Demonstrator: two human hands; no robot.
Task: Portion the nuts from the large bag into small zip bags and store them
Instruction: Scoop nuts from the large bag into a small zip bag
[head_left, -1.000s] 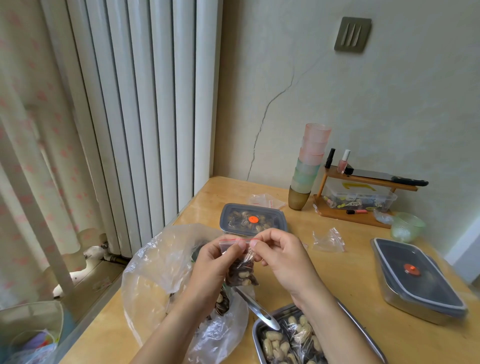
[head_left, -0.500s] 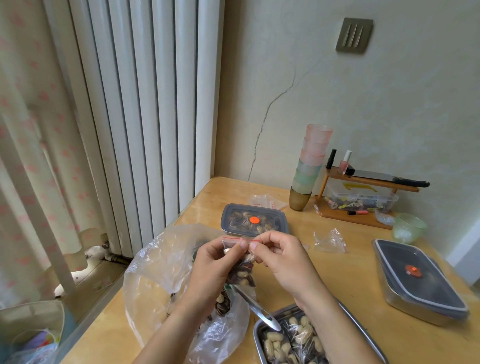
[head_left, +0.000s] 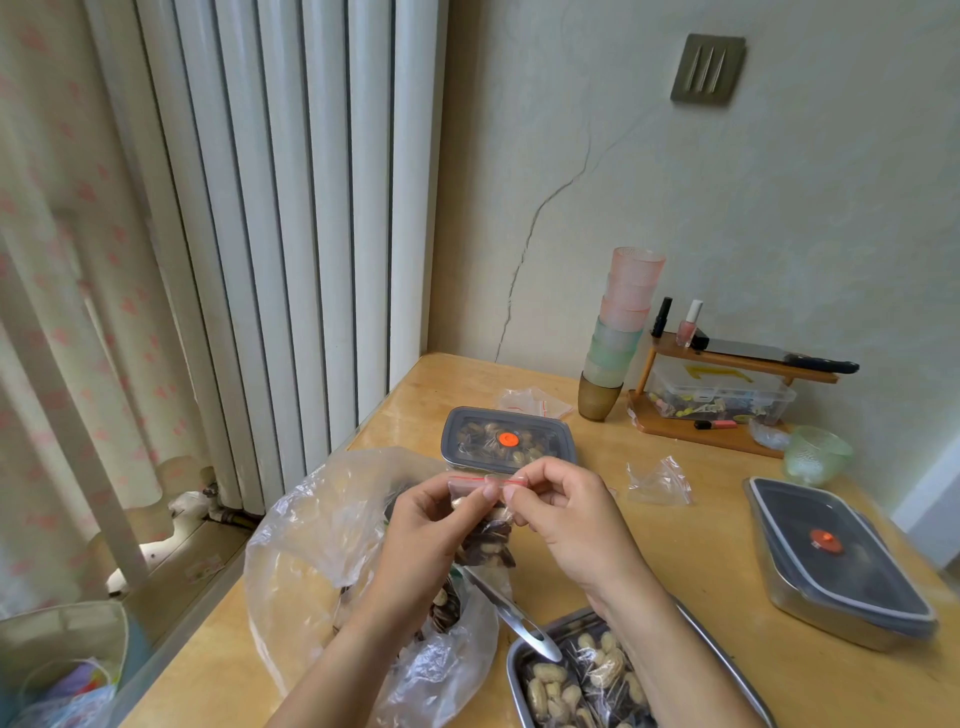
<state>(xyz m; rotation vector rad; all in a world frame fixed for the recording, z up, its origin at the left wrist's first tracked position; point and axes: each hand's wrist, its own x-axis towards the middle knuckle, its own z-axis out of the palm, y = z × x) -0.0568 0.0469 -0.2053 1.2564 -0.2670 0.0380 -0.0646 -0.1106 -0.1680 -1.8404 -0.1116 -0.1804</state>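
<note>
A small zip bag (head_left: 488, 535) with a red seal strip hangs between my hands, partly filled with nuts. My left hand (head_left: 431, 535) pinches the left part of its top strip; my right hand (head_left: 566, 519) pinches the strip just to the right, fingertips almost meeting. Below them the large clear plastic bag (head_left: 322, 545) lies open on the wooden table (head_left: 675, 545), with nuts and a metal spoon (head_left: 511, 616) in its mouth. An open steel tray (head_left: 722, 654) at the bottom holds filled small bags of nuts.
A lidded container (head_left: 506, 439) with nuts stands behind my hands; another lidded steel container (head_left: 841, 561) sits at right. Empty zip bags (head_left: 660, 480) lie between them. Stacked cups (head_left: 618, 332), a small wooden shelf (head_left: 727, 395) and a green glass bowl (head_left: 818, 454) line the wall.
My fingertips have slid along the bag's red seal strip and sit closer together near its middle. The bag hangs in about the same place.
</note>
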